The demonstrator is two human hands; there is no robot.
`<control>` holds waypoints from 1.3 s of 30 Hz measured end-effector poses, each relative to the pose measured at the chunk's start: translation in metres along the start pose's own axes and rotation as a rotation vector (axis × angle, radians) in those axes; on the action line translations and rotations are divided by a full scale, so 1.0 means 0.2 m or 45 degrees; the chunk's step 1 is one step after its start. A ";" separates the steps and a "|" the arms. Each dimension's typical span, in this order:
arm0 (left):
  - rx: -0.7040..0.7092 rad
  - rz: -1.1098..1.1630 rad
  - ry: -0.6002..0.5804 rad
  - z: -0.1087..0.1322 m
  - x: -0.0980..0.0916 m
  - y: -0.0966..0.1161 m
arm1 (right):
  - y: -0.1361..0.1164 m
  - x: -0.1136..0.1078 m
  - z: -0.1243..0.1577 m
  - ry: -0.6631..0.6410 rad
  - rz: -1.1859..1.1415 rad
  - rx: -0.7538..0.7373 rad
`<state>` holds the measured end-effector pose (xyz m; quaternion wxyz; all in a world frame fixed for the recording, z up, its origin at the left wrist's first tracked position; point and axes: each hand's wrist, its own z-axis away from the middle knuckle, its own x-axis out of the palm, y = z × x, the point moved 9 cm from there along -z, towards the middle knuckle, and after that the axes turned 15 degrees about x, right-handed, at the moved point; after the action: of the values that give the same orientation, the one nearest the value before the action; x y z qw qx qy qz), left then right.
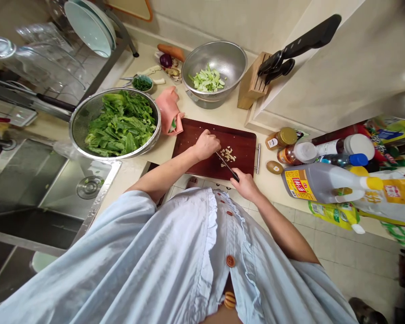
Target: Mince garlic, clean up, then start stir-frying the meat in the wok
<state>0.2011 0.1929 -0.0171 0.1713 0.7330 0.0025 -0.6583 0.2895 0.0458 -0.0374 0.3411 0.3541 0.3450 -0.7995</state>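
Gripping the dark handle of a knife [227, 164], your right hand [245, 183] is wrapping around it at the near edge of the cutting board [202, 157], with the blade angling up and left toward a small pile of chopped pale pieces [228, 155]. Your left hand [206, 145] is curling into a loose fist on the board just left of that pile, knuckles facing the blade; you cannot tell whether it is pinching anything underneath.

The pile is sitting right of the board's middle, leaving bare wood to the left and along the far edge. A pink cloth [169, 109] is overlapping the board's far left corner, and a colander of leafy greens [116, 123] is crowding the board's left side, hanging over the sink [37, 189]. Beyond the board, a steel bowl of cut stems [214, 72] is standing beside a knife block [253, 82]. Right of the board, bottles [324, 180] are lying and standing close together; their yellow and red labels are carrying writing too small to read.
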 end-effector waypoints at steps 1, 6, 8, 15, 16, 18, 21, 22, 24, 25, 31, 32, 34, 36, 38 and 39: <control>-0.028 0.010 0.004 -0.01 0.00 -0.01 | 0.00 -0.03 -0.03 -0.011 0.017 -0.031; -0.133 -0.078 -0.006 -0.04 -0.03 0.04 | 0.06 -0.14 -0.15 0.034 0.099 -0.130; -0.137 -0.094 0.137 0.02 -0.10 0.07 | 0.09 -0.13 -0.16 0.046 0.057 -0.131; -0.684 0.227 0.657 0.58 -0.05 -0.21 | 0.07 -0.06 -0.05 -0.015 -0.480 -0.052; -0.705 0.313 0.644 0.59 0.01 -0.22 | 0.05 -0.04 -0.03 -0.084 -0.544 -0.043; -0.709 0.427 0.628 0.57 0.09 -0.19 | 0.00 0.01 -0.01 -0.185 -0.601 -0.029; -0.728 0.496 0.681 0.50 0.13 -0.09 | -0.05 0.02 0.03 -0.140 -0.536 -0.032; -0.759 0.521 0.710 0.50 0.14 -0.07 | -0.07 0.01 0.05 -0.103 -0.493 -0.043; -0.848 0.550 0.765 0.50 0.15 -0.04 | -0.10 -0.01 0.09 -0.068 -0.402 -0.073; -0.892 0.543 0.781 0.51 0.15 -0.04 | -0.12 -0.01 0.11 -0.064 -0.359 -0.082; -1.039 0.376 0.832 0.53 0.15 -0.06 | -0.12 0.00 0.18 -0.100 -0.183 -0.048; -1.048 0.364 0.837 0.53 0.15 -0.06 | -0.12 -0.01 0.19 -0.109 -0.173 -0.053; -1.062 0.348 0.821 0.52 0.16 -0.05 | -0.12 -0.02 0.21 -0.128 -0.169 -0.076; -1.075 0.338 0.790 0.52 0.17 -0.05 | -0.11 -0.03 0.22 -0.158 -0.177 -0.095; -1.075 0.353 0.786 0.52 0.18 -0.05 | -0.09 -0.03 0.21 -0.190 -0.199 -0.089; -1.070 0.367 0.805 0.52 0.18 -0.05 | -0.09 -0.02 0.20 -0.210 -0.219 -0.079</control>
<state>0.1040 0.1682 -0.0626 0.5288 0.7565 0.2163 -0.3182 0.2645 0.0254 -0.0079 0.3092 0.2454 0.3694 -0.8413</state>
